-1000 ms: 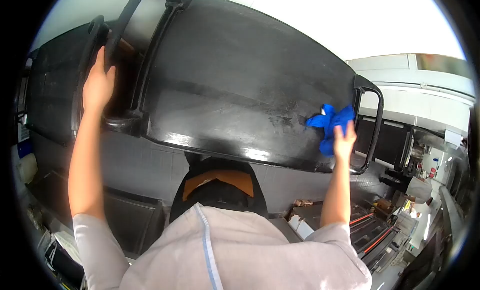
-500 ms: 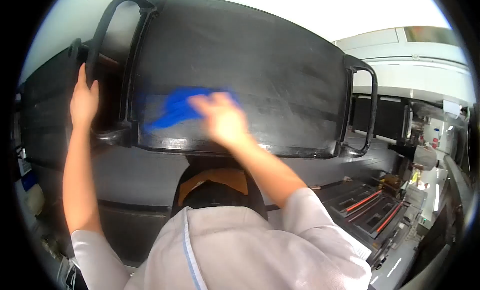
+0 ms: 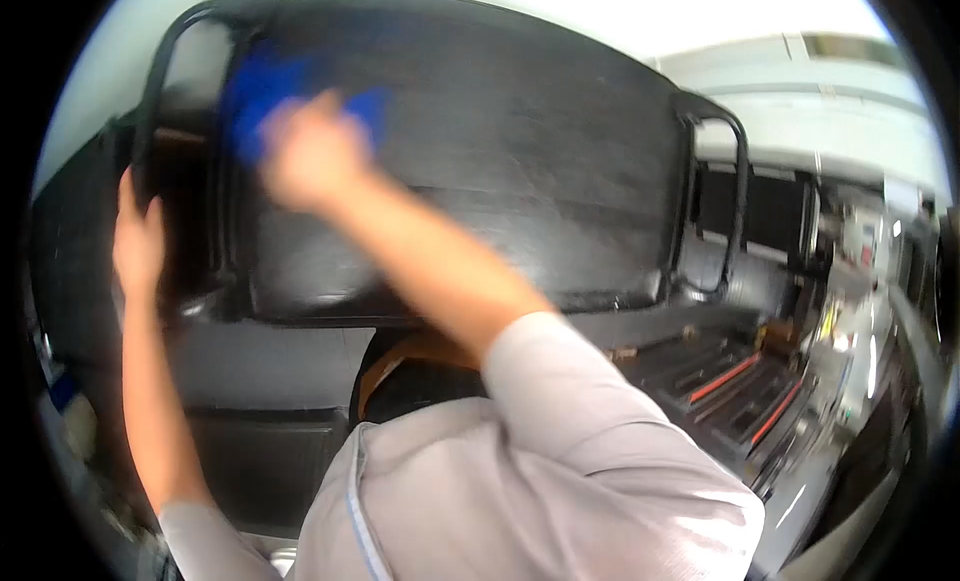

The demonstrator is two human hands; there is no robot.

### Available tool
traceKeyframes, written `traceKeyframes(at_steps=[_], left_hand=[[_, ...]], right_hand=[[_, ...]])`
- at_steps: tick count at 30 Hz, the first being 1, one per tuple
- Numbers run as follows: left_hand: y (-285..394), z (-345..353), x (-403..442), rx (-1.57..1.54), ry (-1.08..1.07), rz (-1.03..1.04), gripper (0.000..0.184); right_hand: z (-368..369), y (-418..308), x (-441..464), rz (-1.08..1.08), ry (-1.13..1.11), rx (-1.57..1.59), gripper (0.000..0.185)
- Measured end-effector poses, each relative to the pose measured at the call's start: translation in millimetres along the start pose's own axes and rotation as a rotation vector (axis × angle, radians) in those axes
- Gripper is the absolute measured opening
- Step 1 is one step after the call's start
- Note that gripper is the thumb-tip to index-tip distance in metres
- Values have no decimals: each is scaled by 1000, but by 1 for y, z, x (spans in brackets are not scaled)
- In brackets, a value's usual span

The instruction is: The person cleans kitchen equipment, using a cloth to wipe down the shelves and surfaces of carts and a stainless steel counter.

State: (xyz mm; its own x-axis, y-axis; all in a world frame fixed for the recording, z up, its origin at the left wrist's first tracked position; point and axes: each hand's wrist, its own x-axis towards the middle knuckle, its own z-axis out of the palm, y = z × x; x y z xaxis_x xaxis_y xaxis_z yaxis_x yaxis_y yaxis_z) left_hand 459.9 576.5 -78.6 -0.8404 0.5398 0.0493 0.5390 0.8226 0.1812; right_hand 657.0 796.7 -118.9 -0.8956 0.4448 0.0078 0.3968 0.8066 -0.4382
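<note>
A wide panel (image 3: 480,171) spans the middle, with a left handle (image 3: 160,56) and a right handle (image 3: 742,181) at its ends. On its far left part is a cloth (image 3: 265,91), under the right hand (image 3: 315,151). The left hand (image 3: 138,241) is at the left handle's near part. Slatted trays (image 3: 720,391) lie near right.

A smooth white wall (image 3: 600,13) is brightly lit; rightward, the pale grey floor (image 3: 802,521) shows reflections.

Blue cloth (image 3: 262,89) against a black panel (image 3: 510,131)
Right hand (image 3: 312,156) holds the cloth near one end; left hand (image 3: 138,249) is at the looped handle (image 3: 151,86) there.
</note>
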Motion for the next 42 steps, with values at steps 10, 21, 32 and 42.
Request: traceKeyframes(at_steps=[10, 21, 32, 42], left_hand=[[-31, 18, 36, 2, 0, 44, 56], [-52, 32, 50, 26, 3, 34, 57], [-62, 41, 46, 63, 50, 46, 58], [-59, 36, 46, 90, 18, 11, 58]], right_hand=[[-157, 174, -280, 731, -865, 124, 63], [-337, 274, -242, 604, 676, -519, 52], [-242, 246, -295, 872, -1282, -55, 60], [-423, 212, -195, 118, 1127, -86, 45]])
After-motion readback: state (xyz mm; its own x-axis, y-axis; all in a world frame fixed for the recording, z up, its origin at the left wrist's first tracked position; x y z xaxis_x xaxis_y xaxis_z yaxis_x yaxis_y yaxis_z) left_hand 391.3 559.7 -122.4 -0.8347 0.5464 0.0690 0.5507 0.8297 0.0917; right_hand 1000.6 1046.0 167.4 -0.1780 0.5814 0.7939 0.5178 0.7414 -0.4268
